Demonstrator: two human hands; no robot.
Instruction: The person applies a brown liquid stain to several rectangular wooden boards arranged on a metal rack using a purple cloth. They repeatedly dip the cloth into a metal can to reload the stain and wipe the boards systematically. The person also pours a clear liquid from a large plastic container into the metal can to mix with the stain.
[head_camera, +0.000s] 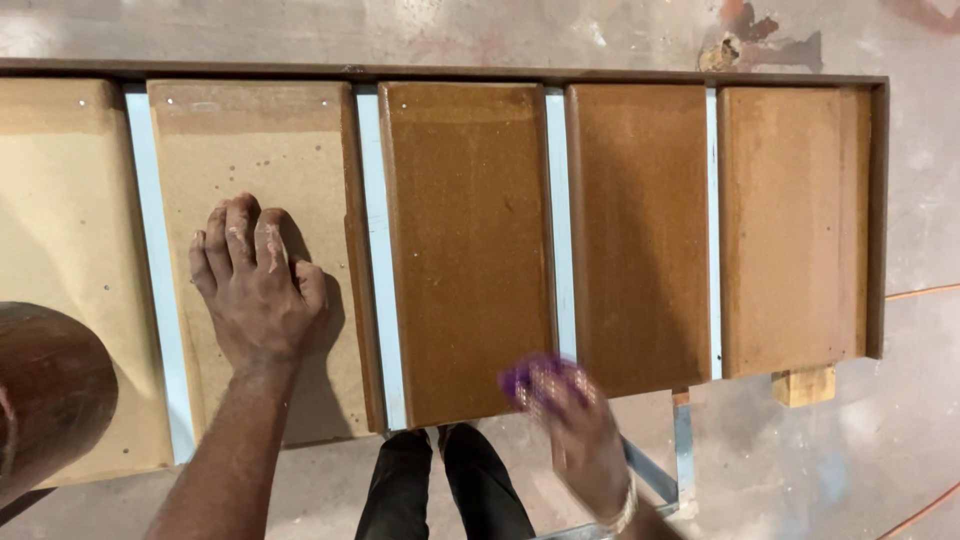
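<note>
Looking down through the head camera, I see my left hand (258, 285) spread flat, grip released, pressing on a pale, sanded panel (255, 200) of the long slatted frame (878, 220). My right hand (575, 430), blurred, is clenched on a purple abrasive pad (535, 378) at the near edge of a darker brown panel (468, 250). I judge the pad light, soft and pliable, best pinched across its back; the panels look stiff and heavy. No packages, labels or signs show anywhere.
</note>
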